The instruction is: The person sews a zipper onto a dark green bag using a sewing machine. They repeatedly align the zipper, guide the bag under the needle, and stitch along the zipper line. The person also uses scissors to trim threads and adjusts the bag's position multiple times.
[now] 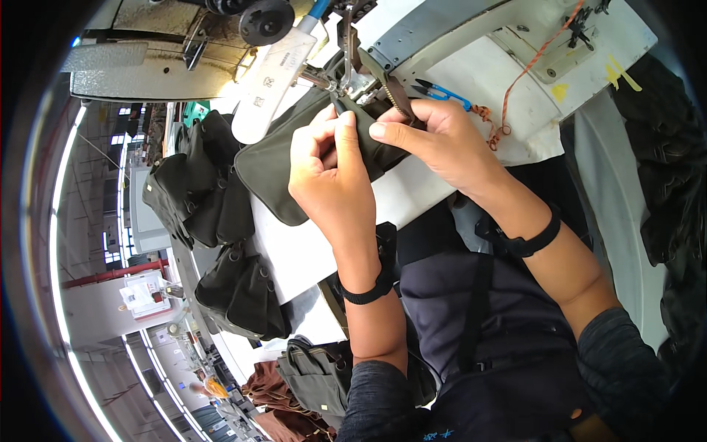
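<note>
A dark green fabric bag lies on the white sewing table, its upper edge under the presser foot of a sewing machine. My left hand is closed on the bag close to the foot, thumb and forefinger pinched at a small black piece. To its right, my right hand grips the bag's edge by a brass-toothed zipper with dark brown trim. The fingers under the cloth are partly hidden.
Blue-handled thread snips and an orange cord lie right of my hands. A white panel lamp juts out at left. Several finished-looking green bags hang over the left edge; brown bags sit below. Dark cloth is piled at far right.
</note>
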### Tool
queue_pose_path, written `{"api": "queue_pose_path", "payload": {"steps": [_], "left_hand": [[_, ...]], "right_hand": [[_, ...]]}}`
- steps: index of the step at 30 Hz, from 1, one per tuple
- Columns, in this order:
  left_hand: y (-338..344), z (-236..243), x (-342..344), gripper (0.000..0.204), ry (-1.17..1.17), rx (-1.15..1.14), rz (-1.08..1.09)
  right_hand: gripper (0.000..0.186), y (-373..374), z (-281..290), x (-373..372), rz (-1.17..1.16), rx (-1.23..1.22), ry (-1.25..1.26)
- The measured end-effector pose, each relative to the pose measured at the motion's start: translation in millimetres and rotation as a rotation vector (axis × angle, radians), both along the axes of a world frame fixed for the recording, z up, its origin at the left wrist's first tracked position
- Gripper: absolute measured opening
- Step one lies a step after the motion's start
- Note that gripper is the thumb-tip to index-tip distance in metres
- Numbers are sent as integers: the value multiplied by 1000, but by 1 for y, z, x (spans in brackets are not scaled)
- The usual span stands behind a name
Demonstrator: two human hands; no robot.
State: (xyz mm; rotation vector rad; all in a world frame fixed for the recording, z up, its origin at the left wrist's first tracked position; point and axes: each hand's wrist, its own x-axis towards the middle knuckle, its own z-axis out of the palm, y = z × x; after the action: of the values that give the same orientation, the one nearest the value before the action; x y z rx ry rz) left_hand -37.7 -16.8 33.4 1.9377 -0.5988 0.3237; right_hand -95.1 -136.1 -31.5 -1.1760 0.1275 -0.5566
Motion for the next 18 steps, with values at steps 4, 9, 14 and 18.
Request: {"api": "queue_pose_path", "payload": {"steps": [4,9,14,18], "left_hand": [[-3,0,3,13,66,-65,-41],[-1,-5,6,12,107,-205,-116],[-3,-6,3,10,114,-139,-68],[-4,-5,0,10,82,-106,-32]], "right_hand": [[17,-4,16,-9,76,63,100],[12,1,22,-11,87,149,63],[10,-1,20,-9,84,150,59],[10,1,21,-8,80,157,59]]}}
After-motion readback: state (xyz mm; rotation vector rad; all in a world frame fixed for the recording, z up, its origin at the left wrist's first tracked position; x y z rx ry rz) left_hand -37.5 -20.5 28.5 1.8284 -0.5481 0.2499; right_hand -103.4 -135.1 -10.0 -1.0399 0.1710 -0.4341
